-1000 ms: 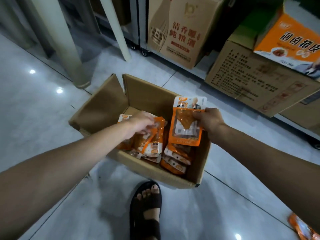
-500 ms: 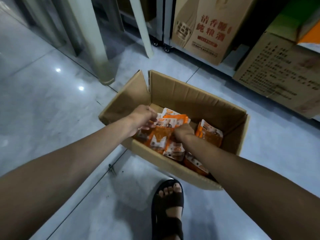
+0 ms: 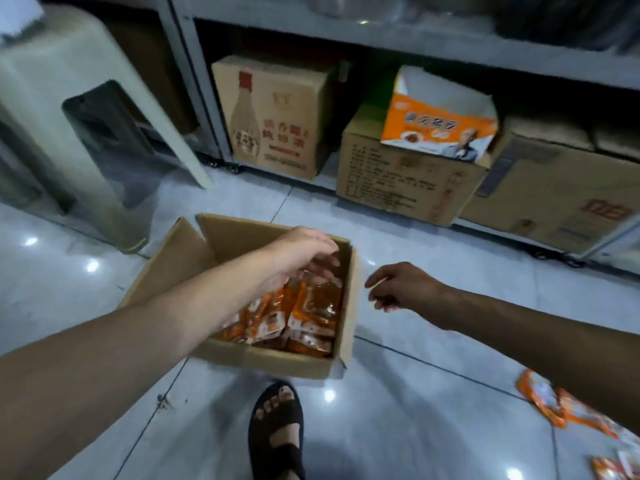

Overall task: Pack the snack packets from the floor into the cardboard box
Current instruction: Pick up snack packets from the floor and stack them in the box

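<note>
An open cardboard box (image 3: 280, 360) stands on the tiled floor in front of me, with several orange snack packets (image 3: 301, 313) upright inside. My left hand (image 3: 301, 252) reaches over the box, its fingers relaxed and touching the tops of the packets. My right hand (image 3: 398, 285) hovers just outside the box's right wall, fingers loosely curled and holding nothing. More orange snack packets (image 3: 554, 403) lie loose on the floor at the lower right, partly hidden behind my right forearm.
A cream plastic stool (image 3: 69, 126) stands to the left. A metal shelf (image 3: 381, 39) at the back holds several cartons (image 3: 408, 178), one with an orange display box (image 3: 440, 123) on top. My sandalled foot (image 3: 277, 431) is just in front of the box.
My right hand has come out of the box and now holds nothing; the packet it held stays inside. My left hand moved right across the packets. The camera tilted up toward the shelf.
</note>
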